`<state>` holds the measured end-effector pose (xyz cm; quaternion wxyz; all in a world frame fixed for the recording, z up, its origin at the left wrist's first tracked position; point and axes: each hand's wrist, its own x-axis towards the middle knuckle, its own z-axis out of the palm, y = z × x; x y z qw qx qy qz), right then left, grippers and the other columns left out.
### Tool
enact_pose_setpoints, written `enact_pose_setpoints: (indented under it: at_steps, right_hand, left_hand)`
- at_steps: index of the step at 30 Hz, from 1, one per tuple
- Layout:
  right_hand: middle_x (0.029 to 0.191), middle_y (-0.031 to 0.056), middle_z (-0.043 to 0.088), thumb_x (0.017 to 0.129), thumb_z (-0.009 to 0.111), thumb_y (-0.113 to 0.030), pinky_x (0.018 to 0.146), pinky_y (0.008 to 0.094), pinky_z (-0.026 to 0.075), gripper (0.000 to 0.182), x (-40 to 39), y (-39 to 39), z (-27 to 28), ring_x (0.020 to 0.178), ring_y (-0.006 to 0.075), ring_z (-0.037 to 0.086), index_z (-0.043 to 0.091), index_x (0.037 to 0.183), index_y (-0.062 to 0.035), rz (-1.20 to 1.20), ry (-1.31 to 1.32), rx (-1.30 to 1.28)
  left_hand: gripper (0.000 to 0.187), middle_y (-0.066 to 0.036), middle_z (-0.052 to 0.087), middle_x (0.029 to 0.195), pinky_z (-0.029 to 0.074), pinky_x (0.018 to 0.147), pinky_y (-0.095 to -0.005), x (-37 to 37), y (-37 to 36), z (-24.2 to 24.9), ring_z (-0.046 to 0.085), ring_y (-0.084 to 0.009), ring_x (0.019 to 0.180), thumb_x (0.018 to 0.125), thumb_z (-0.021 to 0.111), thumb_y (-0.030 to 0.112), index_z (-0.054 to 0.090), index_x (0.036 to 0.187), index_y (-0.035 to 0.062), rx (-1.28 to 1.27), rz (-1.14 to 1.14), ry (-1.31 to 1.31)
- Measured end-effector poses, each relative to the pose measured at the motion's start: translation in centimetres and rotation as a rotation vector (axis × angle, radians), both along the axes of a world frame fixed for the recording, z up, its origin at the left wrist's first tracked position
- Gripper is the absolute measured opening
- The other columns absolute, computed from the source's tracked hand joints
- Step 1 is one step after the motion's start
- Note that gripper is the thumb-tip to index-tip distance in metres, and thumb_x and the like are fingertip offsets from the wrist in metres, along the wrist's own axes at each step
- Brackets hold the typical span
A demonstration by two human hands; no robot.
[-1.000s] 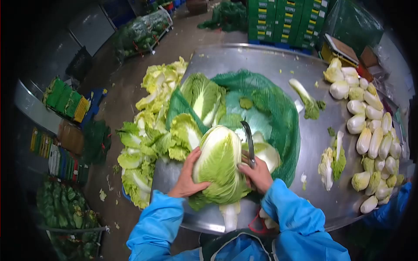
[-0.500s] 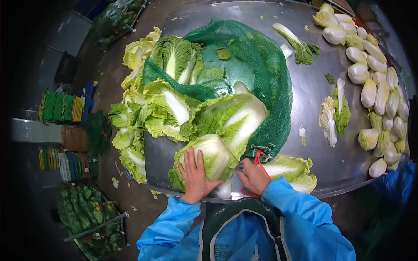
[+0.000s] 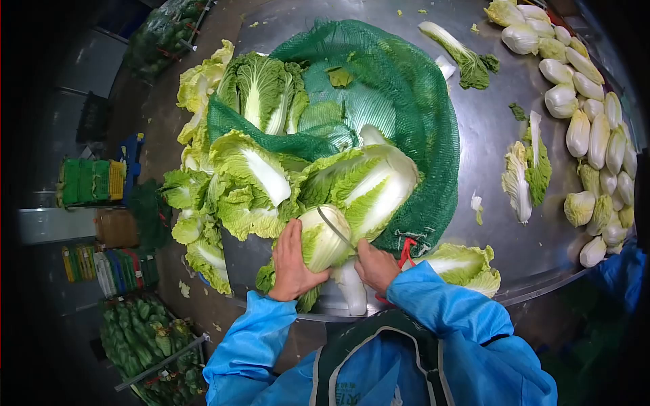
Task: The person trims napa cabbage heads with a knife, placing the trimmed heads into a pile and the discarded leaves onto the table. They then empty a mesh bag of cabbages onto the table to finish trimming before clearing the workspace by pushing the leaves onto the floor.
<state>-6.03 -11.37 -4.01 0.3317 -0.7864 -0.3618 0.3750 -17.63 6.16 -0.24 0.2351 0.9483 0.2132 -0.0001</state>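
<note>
My left hand [image 3: 294, 264] grips the left side of a napa cabbage [image 3: 318, 249], thumb along its near side. In my right hand [image 3: 376, 266] is a knife, its handle hidden in the fist; the thin curved blade [image 3: 333, 224] lies across the cabbage's pale base. Beneath and beside it are loose outer leaves, with a white-stalked leaf [image 3: 352, 287] between my hands. Just beyond rests a larger napa cabbage [image 3: 379, 183] at the edge of a green mesh bag [image 3: 433, 149]. A red cord [image 3: 407, 252] from the bag passes by my right hand.
The metal table [image 3: 484, 159] carries trimmed cabbages [image 3: 599, 139] piled along the right. Cut leaves [image 3: 528, 169] and a long leaf [image 3: 460, 54] lie nearer the middle. Leafy trimmings [image 3: 203, 243] heap over the left edge. Crates [image 3: 91, 181] and a cart of cabbages [image 3: 145, 338] stand on the floor.
My left hand has shifted from the cabbage's top to its left side. The cabbage has turned, and the blade now crosses its base. A white-stalked leaf shows more fully below it.
</note>
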Motion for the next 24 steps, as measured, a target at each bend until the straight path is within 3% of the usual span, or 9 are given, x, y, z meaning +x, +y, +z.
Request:
enact_pose_setpoints:
  at_steps: [7,10,14,16,17,19,20,23,24]
  right_hand:
    - [0.082,0.0304,0.059,0.082,0.052,-0.011,0.072,0.0540,0.045,0.026,1.6,4.0,-2.1,0.080,0.0473,0.058,0.037,0.098,0.0013,-0.025,0.064,-0.243]
    - [0.090,0.0336,0.060,0.082,0.048,-0.005,0.078,0.0511,0.047,0.023,2.4,5.6,-1.8,0.087,0.0457,0.061,0.039,0.101,0.0042,0.012,0.046,-0.334]
    - [0.079,0.0289,0.061,0.079,0.052,-0.007,0.072,0.0484,0.049,0.031,2.3,3.5,-4.2,0.076,0.0427,0.062,0.040,0.105,0.0019,-0.081,0.024,-0.080]
    - [0.064,0.0194,0.059,0.079,0.054,-0.010,0.052,0.0396,0.050,0.030,3.0,2.3,-2.4,0.055,0.0298,0.061,0.046,0.106,-0.0016,-0.018,0.315,0.025]
    - [0.064,0.0194,0.059,0.079,0.054,-0.010,0.052,0.0396,0.050,0.030,2.8,2.1,-1.3,0.055,0.0298,0.061,0.046,0.106,-0.0016,-0.010,0.313,0.031]
    - [0.052,0.0079,0.049,0.080,0.054,-0.012,0.035,0.0308,0.040,0.030,2.7,2.0,0.6,0.039,0.0165,0.048,0.049,0.109,-0.0063,-0.206,0.797,0.020]
    - [0.050,0.0038,0.046,0.082,0.054,-0.012,0.030,0.0280,0.034,0.034,2.5,2.1,1.2,0.036,0.0123,0.044,0.048,0.115,-0.0068,-0.202,0.829,0.082]
    - [0.054,0.0046,0.049,0.082,0.054,-0.011,0.032,0.0268,0.035,0.042,3.1,1.4,6.4,0.037,0.0123,0.045,0.047,0.123,-0.0071,-0.191,0.754,0.079]
    - [0.061,0.0040,0.052,0.082,0.057,-0.011,0.042,0.0265,0.042,0.044,3.7,1.0,9.0,0.046,0.0139,0.051,0.049,0.124,-0.0055,-0.193,0.688,0.110]
  left_hand:
    - [0.109,-0.023,0.034,0.136,0.030,0.102,-0.0476,0.5,1.5,-0.6,0.033,-0.0384,0.126,0.049,0.081,0.028,0.025,0.138,-0.0014,-0.072,-0.012,0.024]
    - [0.109,-0.024,0.035,0.135,0.031,0.102,-0.0464,0.5,2.1,-0.6,0.035,-0.0389,0.125,0.048,0.082,0.027,0.027,0.138,-0.0018,-0.105,-0.018,-0.020]
    - [0.109,-0.024,0.037,0.133,0.033,0.101,-0.0452,-0.7,3.7,-0.2,0.037,-0.0395,0.124,0.047,0.082,0.027,0.027,0.137,-0.0027,-0.194,-0.034,-0.078]
    - [0.110,-0.025,0.038,0.132,0.033,0.102,-0.0462,-2.5,3.7,-0.5,0.038,-0.0404,0.123,0.047,0.082,0.027,0.027,0.137,-0.0036,-0.250,-0.060,-0.184]
    - [0.110,-0.025,0.038,0.132,0.033,0.102,-0.0462,-3.2,3.3,-0.6,0.038,-0.0404,0.123,0.047,0.082,0.027,0.027,0.137,-0.0036,-0.243,-0.054,-0.187]
    - [0.111,-0.025,0.038,0.133,0.030,0.104,-0.0472,-3.7,2.2,-0.6,0.038,-0.0403,0.124,0.047,0.082,0.028,0.027,0.137,-0.0041,-0.148,-0.126,-0.281]
    - [0.113,-0.026,0.035,0.136,0.029,0.105,-0.0475,-3.9,1.7,-0.3,0.037,-0.0411,0.124,0.047,0.082,0.029,0.025,0.138,-0.0038,-0.119,-0.142,-0.263]
    - [0.117,-0.026,0.030,0.138,0.027,0.105,-0.0470,-4.3,-0.1,0.6,0.033,-0.0415,0.126,0.047,0.083,0.030,0.020,0.140,-0.0029,-0.160,-0.059,-0.387]
    - [0.123,-0.025,0.026,0.139,0.026,0.107,-0.0470,-4.2,-1.0,0.8,0.029,-0.0407,0.128,0.047,0.084,0.032,0.015,0.142,-0.0014,-0.254,0.004,-0.461]
